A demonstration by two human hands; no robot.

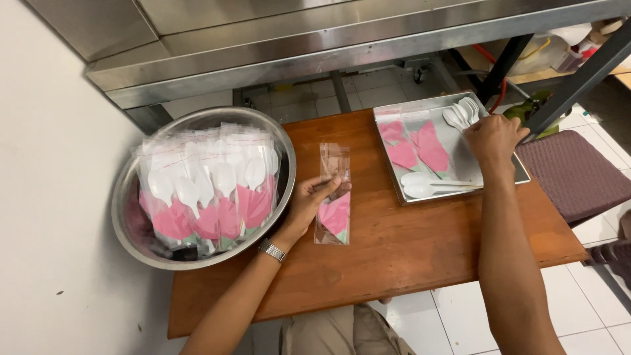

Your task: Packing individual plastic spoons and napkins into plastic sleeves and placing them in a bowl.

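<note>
The left hand [309, 200] pinches a clear bag [334, 197] with a pink napkin, flat mid-surface; the right hand [493, 138] curls over white spoons [460, 113] in the far-right metal tray [519, 172], grip unclear; filled bags crowd the left bowl [131, 197].

Left hand [309, 200]: my palm faces up, fingers [327, 185] curled in a light pinch.
Right hand [494, 139]: my arm is stretched forward, knuckles up, fingers bent downward.

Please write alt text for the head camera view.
A person's left hand holds a clear bag with a pink napkin on a wooden table, while the right hand reaches white spoons in a metal tray. A steel bowl holds finished packs.
</note>
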